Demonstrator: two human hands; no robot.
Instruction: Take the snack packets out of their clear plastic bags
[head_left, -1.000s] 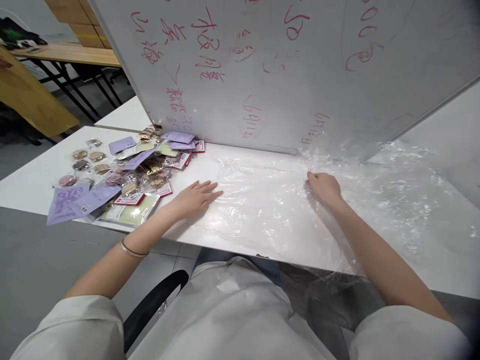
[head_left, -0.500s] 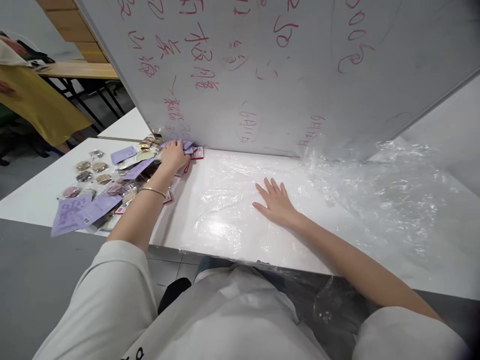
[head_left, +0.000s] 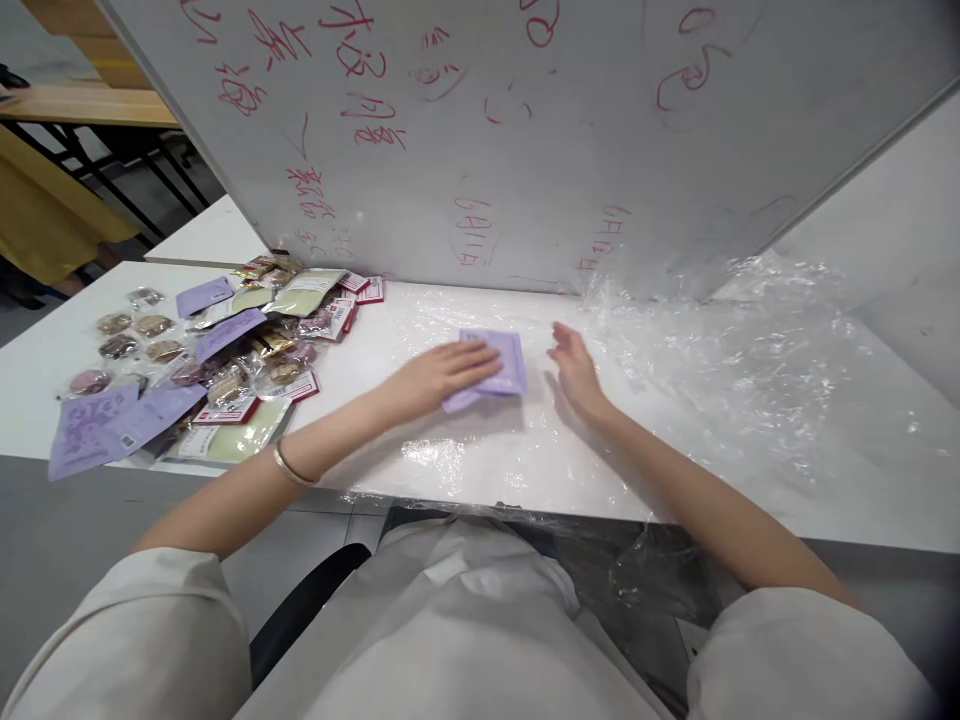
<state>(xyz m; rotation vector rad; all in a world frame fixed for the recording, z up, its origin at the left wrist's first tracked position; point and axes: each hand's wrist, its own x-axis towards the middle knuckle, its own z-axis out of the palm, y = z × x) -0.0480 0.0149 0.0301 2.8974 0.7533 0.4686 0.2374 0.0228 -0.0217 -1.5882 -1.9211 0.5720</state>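
Note:
My left hand (head_left: pixel 439 372) holds a flat purple packet (head_left: pixel 501 362) low over the clear plastic sheet (head_left: pixel 675 370) spread across the white table (head_left: pixel 45 400), fingers lying on its left half. Just right of the packet my right hand (head_left: pixel 576 366) hovers with fingers apart, holding nothing. At the table's left end lies a pile of packets (head_left: pixel 225 360): purple, pale green, red-labelled and clear ones with brown contents.
A whiteboard (head_left: pixel 525 130) with red writing stands tilted along the back of the table, close behind my hands. The plastic sheet bunches up at the right and hangs over the front edge. A wooden desk (head_left: pixel 82 105) stands at the far left.
My left hand reached into the pile at the left, then came back to the middle with a purple packet. My right hand lifted off the plastic sheet and shifted slightly right.

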